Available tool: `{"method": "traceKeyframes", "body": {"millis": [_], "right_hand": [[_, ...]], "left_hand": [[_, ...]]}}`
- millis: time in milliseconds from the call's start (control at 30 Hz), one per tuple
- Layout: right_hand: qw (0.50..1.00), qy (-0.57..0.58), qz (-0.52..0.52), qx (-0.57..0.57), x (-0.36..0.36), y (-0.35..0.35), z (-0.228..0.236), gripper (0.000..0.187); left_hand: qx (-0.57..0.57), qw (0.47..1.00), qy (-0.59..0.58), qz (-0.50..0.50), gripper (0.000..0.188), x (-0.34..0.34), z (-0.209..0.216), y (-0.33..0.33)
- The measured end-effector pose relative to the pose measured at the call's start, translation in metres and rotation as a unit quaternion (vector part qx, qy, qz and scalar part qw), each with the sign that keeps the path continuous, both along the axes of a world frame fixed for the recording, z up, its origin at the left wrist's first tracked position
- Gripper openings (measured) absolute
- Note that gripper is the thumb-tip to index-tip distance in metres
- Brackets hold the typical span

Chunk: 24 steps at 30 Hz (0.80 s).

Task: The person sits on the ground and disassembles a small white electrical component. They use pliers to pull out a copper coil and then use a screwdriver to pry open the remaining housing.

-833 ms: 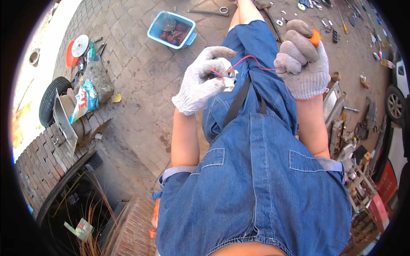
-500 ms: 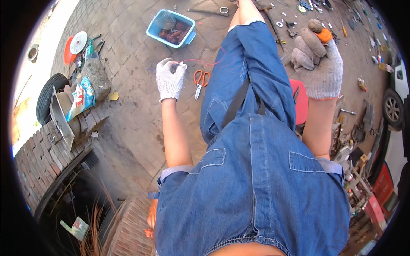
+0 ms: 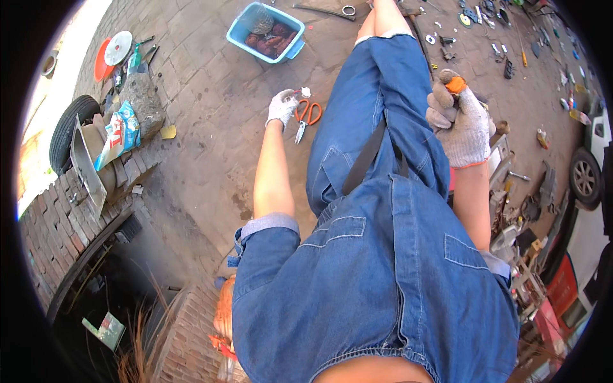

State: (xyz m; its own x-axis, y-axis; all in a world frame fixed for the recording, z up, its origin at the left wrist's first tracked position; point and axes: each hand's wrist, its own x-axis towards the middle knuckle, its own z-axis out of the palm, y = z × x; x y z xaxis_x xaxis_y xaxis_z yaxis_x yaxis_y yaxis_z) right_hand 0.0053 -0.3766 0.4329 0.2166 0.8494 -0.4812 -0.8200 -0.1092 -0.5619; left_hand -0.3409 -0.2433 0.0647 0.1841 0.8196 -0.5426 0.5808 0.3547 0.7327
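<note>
My left hand (image 3: 282, 107), in a white knitted glove, is closed at the fingertips. A small white piece (image 3: 306, 92) shows at its fingertips, with a trace of red beside it; its kind is too small to make out. Just beside that hand, scissors with orange handles (image 3: 308, 113) lie on the paving, blades toward me. On the right, raised beside my thigh, my right hand (image 3: 461, 121) wears a soiled knitted glove. Its fingers are curled, with a bright orange patch by the thumb. Whatever is pinched there, if anything, is hidden.
Ahead stands a light blue basin (image 3: 299, 39) with dark reddish lumps and a grey wire ball. At left are a tire (image 3: 69, 131), a blue and white bag (image 3: 126, 131) and a stone block (image 3: 142, 105). Scattered tools and parts cover the right, near a parked car (image 3: 584, 179).
My left hand has moved right, up against the scissors. My right hand has come down and slightly left, its fingers still curled. The red strand stretched from my left hand no longer shows clearly.
</note>
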Motion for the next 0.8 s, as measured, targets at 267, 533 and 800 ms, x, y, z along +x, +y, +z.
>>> {"method": "traceKeyframes", "body": {"millis": [267,533,800], "right_hand": [[0.997,-0.074,0.010,-0.019,-0.021,-0.001,-0.004,0.022],[0.973,-0.217,0.063,0.034,-0.041,-0.011,0.020,0.020],[0.767,-0.631,0.031,0.113,-0.041,-0.036,0.050,0.026]], "left_hand": [[0.067,0.983,0.135,-0.105,0.046,0.033,0.047,0.010],[0.246,0.915,-0.318,-0.044,0.039,0.137,0.355,-0.066],[0.278,0.885,-0.345,-0.147,0.056,0.154,0.411,-0.095]]}}
